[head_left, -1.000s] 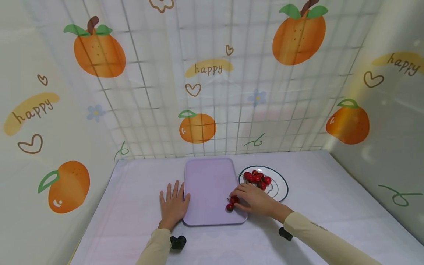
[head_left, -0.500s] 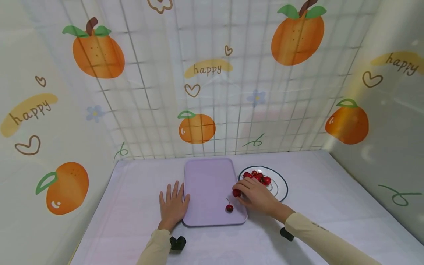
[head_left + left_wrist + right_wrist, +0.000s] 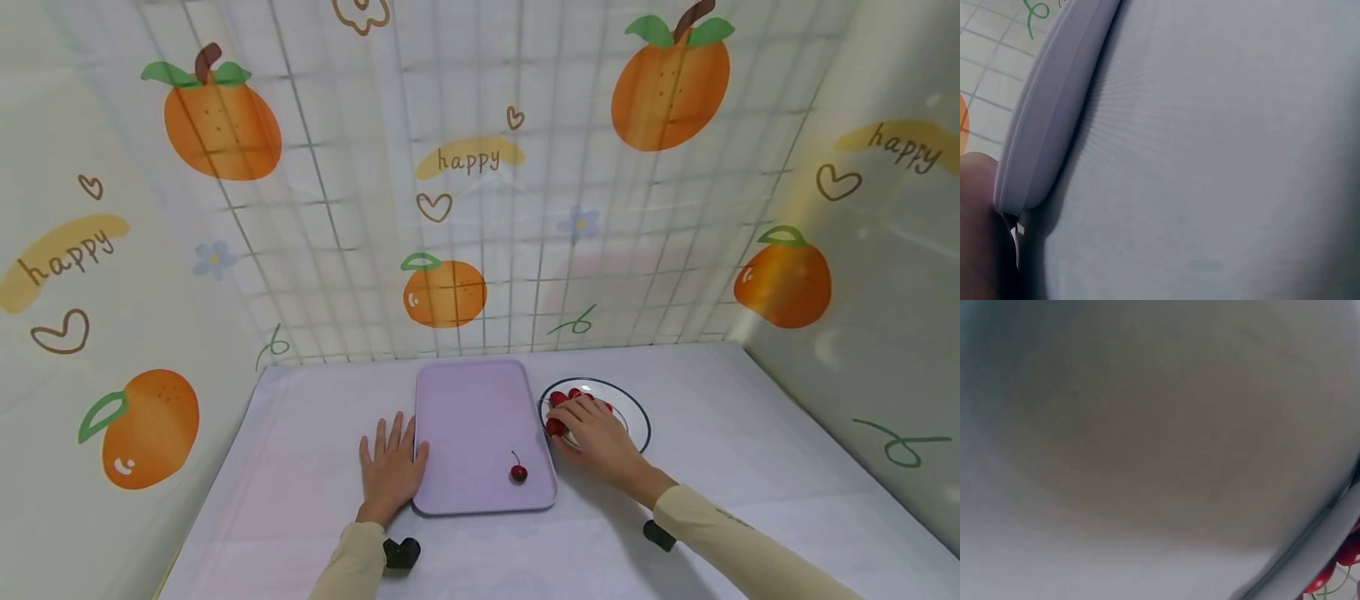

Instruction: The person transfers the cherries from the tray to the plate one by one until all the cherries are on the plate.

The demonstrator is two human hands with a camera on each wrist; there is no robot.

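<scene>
My right hand (image 3: 602, 442) reaches over the left part of a white plate (image 3: 637, 423) with a dark rim, its fingertips pinching a dark red cherry (image 3: 555, 427). Several more cherries (image 3: 558, 399) lie on that plate, partly hidden behind the hand. One cherry (image 3: 518, 473) with its stem up sits near the lower right corner of the purple tray (image 3: 472, 425). Fingers spread, my left hand (image 3: 392, 472) rests flat on the table, the thumb against the tray's left edge. In the right wrist view, cherries (image 3: 1350, 551) show beyond the plate rim (image 3: 1310, 559).
A white cloth covers the table (image 3: 300, 442). Patterned curtains (image 3: 450, 208) with printed oranges stand around the back and both sides. Dark wrist pieces (image 3: 402, 553) hang below each forearm, close to the tabletop.
My right hand has picked a cherry off the tray and carried it right, over the plate. One cherry stays on the tray. The left hand keeps its place.
</scene>
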